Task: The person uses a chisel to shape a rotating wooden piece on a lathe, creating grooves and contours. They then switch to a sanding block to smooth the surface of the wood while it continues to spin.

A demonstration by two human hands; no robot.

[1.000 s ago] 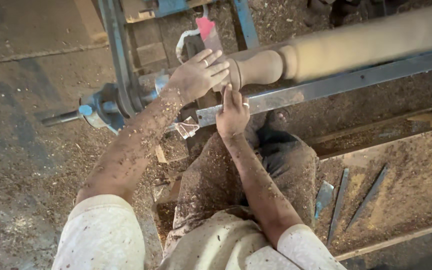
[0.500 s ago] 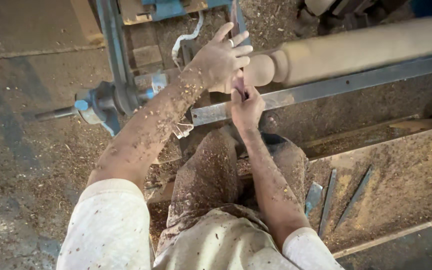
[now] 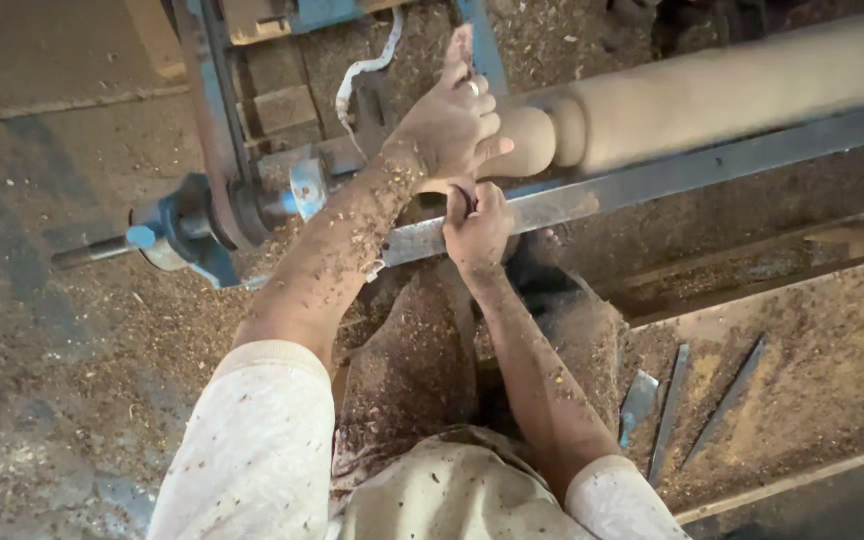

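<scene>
**Timber on the lathe, both hands at its narrow end**

Sawdust covers the floor at the far left, and I start there and work across. A blue lathe end [image 3: 187, 235] with a dark shaft sticking out leftward sits just beside my left forearm, which is flecked with chips. My left hand [image 3: 449, 125] lies over the narrow turned end of the wooden spindle [image 3: 712, 95], fingers curled down around it and the forefinger pointing up; it looks closed on the wood or on something pressed to it, though I cannot tell which. Just below, my right hand [image 3: 477, 225] is clenched into a fist around a small dark thing that I cannot make out, resting against the steel rest bar [image 3: 652, 180] that runs beneath the spindle.

The spindle itself is pale, bare wood, mounted crosswise above that bar and running off to the right edge. Near my hands it narrows through a rounded bead and a neck; further right it is a thick plain cylinder. I judge it stiff, solid and fairly heavy, dry and dusty rather than slippery, with the thin neck the weakest place. Any firm hold belongs on the thick body, not the neck.

Lower right, three long flat chisels [image 3: 667, 410] lie in the shavings on a wooden bench [image 3: 832, 400], well apart from both hands
</scene>
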